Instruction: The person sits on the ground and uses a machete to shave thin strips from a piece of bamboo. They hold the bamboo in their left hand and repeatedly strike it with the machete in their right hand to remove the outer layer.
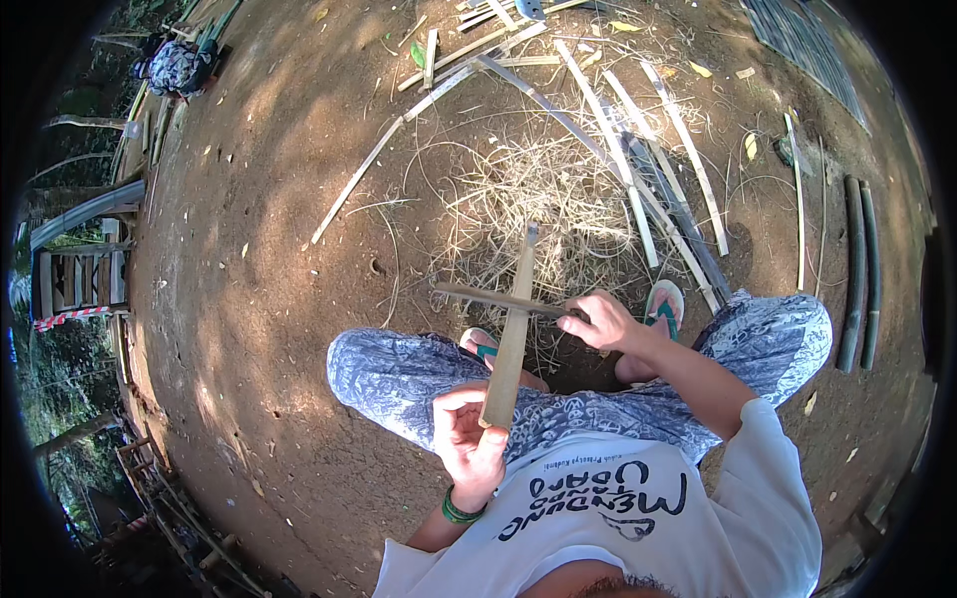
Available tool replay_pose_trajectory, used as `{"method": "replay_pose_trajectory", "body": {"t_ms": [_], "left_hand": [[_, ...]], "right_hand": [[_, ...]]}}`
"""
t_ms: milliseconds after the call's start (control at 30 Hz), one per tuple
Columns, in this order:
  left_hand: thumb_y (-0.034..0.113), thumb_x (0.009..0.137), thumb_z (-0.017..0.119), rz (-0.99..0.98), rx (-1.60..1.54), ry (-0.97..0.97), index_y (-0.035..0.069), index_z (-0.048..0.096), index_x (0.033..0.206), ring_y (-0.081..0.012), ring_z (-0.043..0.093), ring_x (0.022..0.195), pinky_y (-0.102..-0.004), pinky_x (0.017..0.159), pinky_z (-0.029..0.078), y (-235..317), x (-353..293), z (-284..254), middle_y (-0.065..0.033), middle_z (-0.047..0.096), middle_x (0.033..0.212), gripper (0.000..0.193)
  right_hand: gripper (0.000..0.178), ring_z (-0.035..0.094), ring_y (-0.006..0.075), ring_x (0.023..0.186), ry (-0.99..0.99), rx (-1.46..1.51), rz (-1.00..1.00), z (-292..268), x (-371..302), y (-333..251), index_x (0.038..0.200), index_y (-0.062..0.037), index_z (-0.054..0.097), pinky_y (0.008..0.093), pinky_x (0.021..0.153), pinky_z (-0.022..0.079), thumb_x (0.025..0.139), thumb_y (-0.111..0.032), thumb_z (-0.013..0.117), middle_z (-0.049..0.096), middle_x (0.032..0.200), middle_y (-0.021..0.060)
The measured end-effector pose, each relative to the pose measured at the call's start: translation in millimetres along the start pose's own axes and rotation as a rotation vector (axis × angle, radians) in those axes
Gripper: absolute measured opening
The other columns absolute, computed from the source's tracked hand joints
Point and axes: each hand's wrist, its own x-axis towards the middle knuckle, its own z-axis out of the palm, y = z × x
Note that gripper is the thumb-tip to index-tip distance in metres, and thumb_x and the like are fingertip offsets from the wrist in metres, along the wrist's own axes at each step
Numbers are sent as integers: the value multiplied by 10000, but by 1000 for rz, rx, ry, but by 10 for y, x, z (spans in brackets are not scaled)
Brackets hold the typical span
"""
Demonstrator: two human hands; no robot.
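My left hand (466, 444), with a green band at its wrist, is closed round the near end of a flat bamboo slat (512, 351). The slat points away from me, its far end over the shavings. My right hand (604, 322) grips the handle end of a long narrow knife (488, 297). Its blade lies crosswise over the slat, near the middle, and its tip sticks out to the left. Most of the handle is hidden by my fingers. Both hands are in front of my bent knees, above my sandalled feet.
Curly bamboo shavings (538, 194) are heaped beyond my feet. Long split strips (608, 149) lie around them. Two dark poles (853, 274) rest at the right, below a slatted panel (807, 55). A wooden structure (85, 279) stands far left, and a patterned bundle (179, 70) lies upper left.
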Motion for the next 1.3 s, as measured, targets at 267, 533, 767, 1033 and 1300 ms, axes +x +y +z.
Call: {"method": "replay_pose_trajectory", "body": {"t_ms": [267,533,767,1033,1300], "left_hand": [[226,890,771,63,-8,-32,-21,510,1165,-122,592,904,-265,803,488,-12,51,-132,-134,611,1141,453],[220,905,748,52,14,-89,-16,504,1192,-137,591,952,-280,832,488,-35,-15,-158,-132,603,1163,445],[308,1038,525,158,83,-20,11,461,1327,-249,558,1107,-422,929,499,-33,126,-317,-147,526,1239,419],[354,1027,538,199,185,-45,-4,535,1275,-306,534,1244,-444,997,494,55,260,-487,-201,507,1354,436],[308,1066,449,105,49,127,-49,515,1297,-276,562,1241,-364,999,534,92,368,-869,-233,525,1345,431]], "right_hand": [[664,659,433,730,-146,-235,186,-146,357,176,729,11,666,512,693,514,919,-617,563,622,673,265],[877,678,375,720,-65,-293,477,-227,481,703,688,59,666,473,703,528,869,-777,475,644,664,238],[823,661,413,713,26,-152,257,93,456,934,655,52,644,471,721,522,885,-728,516,627,666,260],[567,609,380,608,137,-146,-208,259,471,764,789,14,703,462,623,475,961,-511,577,576,601,222],[276,586,316,526,-64,-289,-103,343,518,311,1195,-191,702,467,543,480,972,-314,593,546,600,168]]}}
